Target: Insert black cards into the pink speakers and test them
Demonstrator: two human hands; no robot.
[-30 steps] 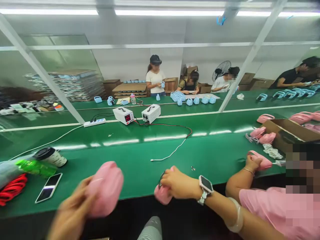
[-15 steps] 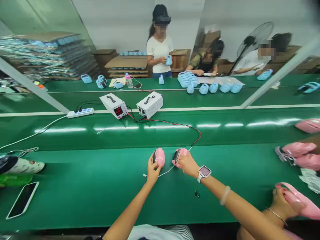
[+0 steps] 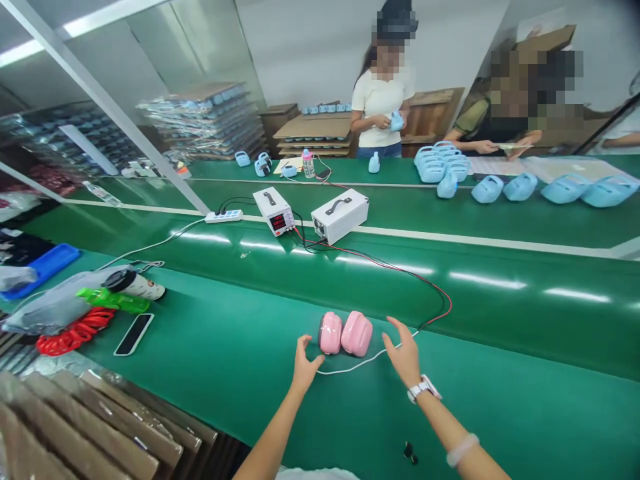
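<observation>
Hands sit low in the middle of the frame, both open and holding nothing. Left hand (image 3: pixel 303 365) is just beside the left pink case (image 3: pixel 330 333); right hand (image 3: pixel 404 357) is near the right pink case (image 3: pixel 357 333). Both cases touch, resting on the green surface (image 3: pixel 240 360). A white cable (image 3: pixel 360 363) lies by them. Farther up sit two white power boxes (image 3: pixel 339 215).

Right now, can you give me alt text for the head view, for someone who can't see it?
Two bare hands, left hand and right hand, hover open on either side of two pink cases standing together on a green table, holding neither. A white cable runs beside them; behind, two white power units and people handling blue cases.
</observation>
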